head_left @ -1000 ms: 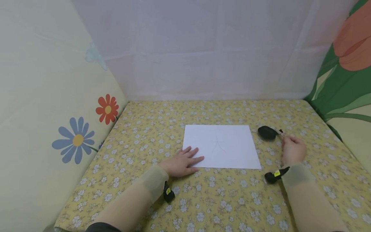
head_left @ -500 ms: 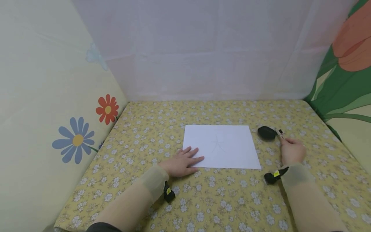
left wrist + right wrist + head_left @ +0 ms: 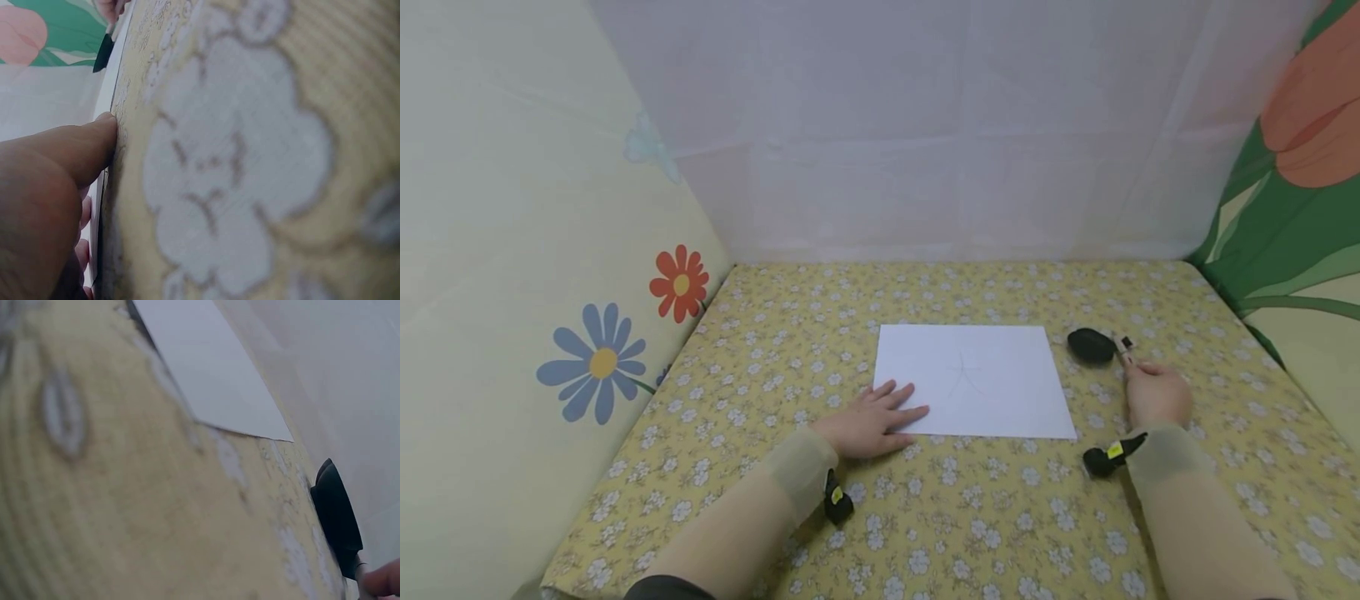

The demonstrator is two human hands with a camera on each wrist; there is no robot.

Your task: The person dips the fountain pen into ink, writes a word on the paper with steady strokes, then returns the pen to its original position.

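Note:
A white sheet of paper [image 3: 1000, 400] with a few faint thin strokes lies on the flowered tablecloth. My left hand [image 3: 868, 421] rests on its near left corner, fingers spread; in the left wrist view the thumb [image 3: 94, 140] lies along the edge. To the right of the paper, my right hand [image 3: 1157, 393] pinches a short, pale, slim piece with a black end [image 3: 1124, 347]. Just beyond the fingers sits a dark oval object [image 3: 1091, 346], wedge-shaped in the right wrist view. I cannot tell whether the pale piece is joined to it.
The yellow tablecloth [image 3: 820, 308] covers the table. A pale cloth backdrop [image 3: 865, 150] stands along its far side. Flower-printed panels flank it, with a blue daisy [image 3: 602, 362] on the left and an orange tulip [image 3: 1315, 125] on the right.
My right hand has shifted slightly left and toward me, and more of the pale piece with the black end shows past its fingers. The left hand and the paper have stayed put.

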